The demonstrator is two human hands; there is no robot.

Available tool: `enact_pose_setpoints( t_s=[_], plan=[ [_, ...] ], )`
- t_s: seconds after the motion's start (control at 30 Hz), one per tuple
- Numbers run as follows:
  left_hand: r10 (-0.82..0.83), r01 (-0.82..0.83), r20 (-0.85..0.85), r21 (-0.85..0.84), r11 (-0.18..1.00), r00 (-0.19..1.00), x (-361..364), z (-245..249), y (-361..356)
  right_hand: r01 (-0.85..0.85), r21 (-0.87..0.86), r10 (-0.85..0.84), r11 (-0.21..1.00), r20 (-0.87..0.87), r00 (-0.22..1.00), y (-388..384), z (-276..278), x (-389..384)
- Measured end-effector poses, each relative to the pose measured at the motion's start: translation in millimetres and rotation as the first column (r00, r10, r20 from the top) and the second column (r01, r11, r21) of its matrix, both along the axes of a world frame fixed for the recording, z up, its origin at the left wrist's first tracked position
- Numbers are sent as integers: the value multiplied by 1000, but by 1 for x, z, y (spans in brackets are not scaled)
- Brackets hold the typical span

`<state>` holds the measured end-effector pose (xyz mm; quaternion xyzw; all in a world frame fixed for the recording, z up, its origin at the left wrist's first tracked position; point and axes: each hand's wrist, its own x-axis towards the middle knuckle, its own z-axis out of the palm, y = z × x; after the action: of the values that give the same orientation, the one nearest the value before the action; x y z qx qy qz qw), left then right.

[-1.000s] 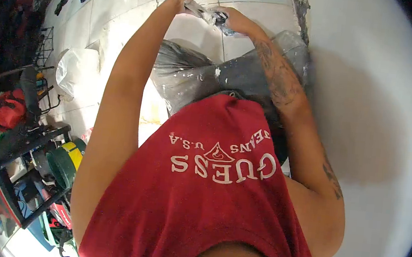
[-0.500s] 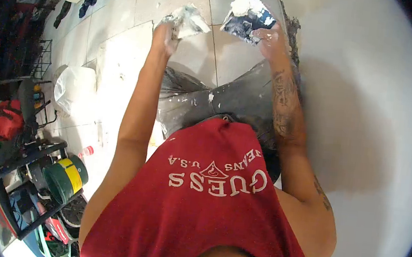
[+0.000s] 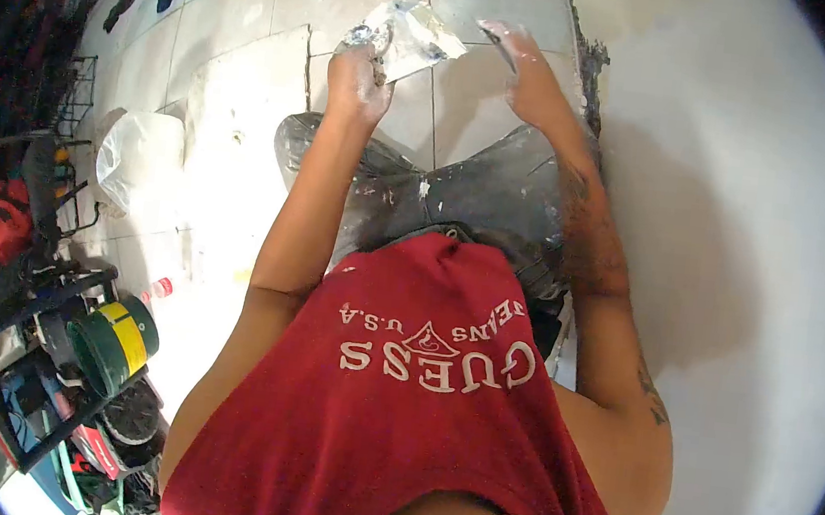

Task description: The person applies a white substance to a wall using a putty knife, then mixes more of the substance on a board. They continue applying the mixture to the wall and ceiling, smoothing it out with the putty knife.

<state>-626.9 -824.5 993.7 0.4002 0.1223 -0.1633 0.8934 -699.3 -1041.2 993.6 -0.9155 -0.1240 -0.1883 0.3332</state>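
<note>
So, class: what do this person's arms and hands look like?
Both arms are bare below a sleeveless red top with white lettering. The right arm carries dark tattoos. Left hand and right hand are gloveless; pale smears mark the right one.

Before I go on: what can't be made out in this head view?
Smeared sheet in the left hand: crumpled and coated white, so its material is unclear.
Right hand: the palm side faces away, hidden by the hand itself.
Floor below the lap: hidden by the red shirt.
Tools at the left: blurred and cut off by the dark lens rim.
</note>
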Motion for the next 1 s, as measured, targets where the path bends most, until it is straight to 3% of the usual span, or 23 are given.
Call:
enact_pose_setpoints(
  t_s=[0.03, 0.07, 0.13, 0.23, 0.33, 0.47, 0.57, 0.67, 0.73, 0.87, 0.93, 0.97, 1.0],
  plan=[
    [-61, 23, 81, 410, 912, 995, -2, 1, 1, -17, 33, 16, 999, 35, 999, 6, 22, -6],
    [-148, 9, 120, 750, 662, 982, -7, 7, 2, -38, 69, 34, 997, 67, 997, 13, 37, -11],
    [-165, -60, 138, 913, 404, 977, -18, 14, 3, -17, -15, 17, 1000, 2, 1000, 29, 43, -18],
    [76, -195, 197, 700, 687, 977, -25, 25, -7, 60, -206, -71, 977, -47, 996, 54, 45, -29],
    [250, -443, 477, 349, 826, 842, -24, 19, -19, 16, -308, -86, 951, -215, 973, 72, 44, -37],
    [202, -424, 471, 432, 796, 859, -20, 8, -6, -93, -321, -20, 942, -333, 943, 65, 42, -44],
    [181, -399, 470, 420, 815, 864, -19, 6, -1, -91, -131, 92, 987, 2, 996, 42, 33, -38],
    [190, -426, 512, 395, 814, 838, -29, 15, -11, 15, -220, -1, 975, 64, 998, 41, 40, -21],
    [167, -433, 570, 372, 821, 805, -35, 24, -17, -16, -193, 8, 981, -44, 999, 54, 41, -20],
    [114, -479, 604, 488, 730, 789, -23, 21, -6, -111, -242, 66, 964, -186, 980, 62, 37, -35],
    [99, -462, 559, 559, 688, 823, -23, 24, 1, -187, -177, 168, 966, -120, 979, 49, 38, -37],
    [6, -355, 473, 652, 670, 881, -20, 24, 7, -225, -148, 215, 963, -80, 973, 43, 41, -35],
    [59, -341, 436, 605, 719, 898, -19, 22, 7, -230, -111, 224, 967, -69, 972, 38, 47, -29]
  ],
)
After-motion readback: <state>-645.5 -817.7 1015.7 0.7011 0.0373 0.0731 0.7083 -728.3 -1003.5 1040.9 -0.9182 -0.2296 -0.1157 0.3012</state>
